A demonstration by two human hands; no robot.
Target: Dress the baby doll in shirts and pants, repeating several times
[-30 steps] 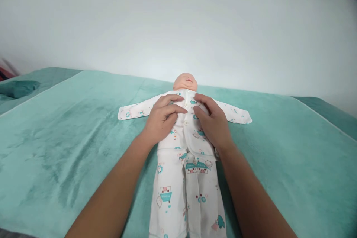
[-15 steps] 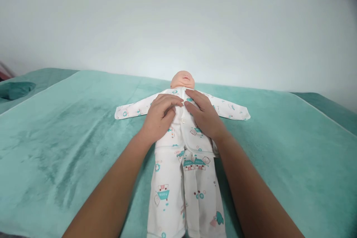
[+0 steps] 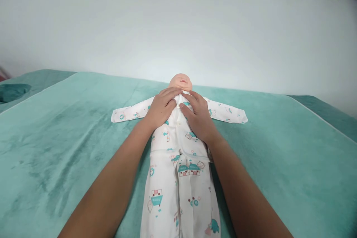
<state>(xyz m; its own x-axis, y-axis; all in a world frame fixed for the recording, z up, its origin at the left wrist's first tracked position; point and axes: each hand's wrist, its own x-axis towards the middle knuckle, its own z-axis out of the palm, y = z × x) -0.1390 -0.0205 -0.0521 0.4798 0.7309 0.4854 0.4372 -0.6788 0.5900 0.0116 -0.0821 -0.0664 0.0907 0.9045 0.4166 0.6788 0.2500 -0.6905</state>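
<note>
A baby doll (image 3: 180,81) lies on its back, its head at the far end and its arms out to both sides. It wears a white printed shirt (image 3: 173,141) with buttons down the front and matching trousers (image 3: 160,186). My left hand (image 3: 163,106) rests on the left side of the shirt's chest, fingers stretched toward the collar. Flat on the right side of the chest lies my right hand (image 3: 198,115), fingers extended and slightly apart. Between them the front opening and a button show. The collar is partly covered by my fingertips.
A green plush sheet (image 3: 78,148) with light wrinkles covers the surface under the doll. Behind it rises a white wall (image 3: 178,33) with a dark band along the top. A darker green bunched piece (image 3: 13,91) lies at the far left.
My left hand has slid up the chest toward the collar. The right hand stays on the right chest, its fingers shifted slightly. The view has moved a little.
</note>
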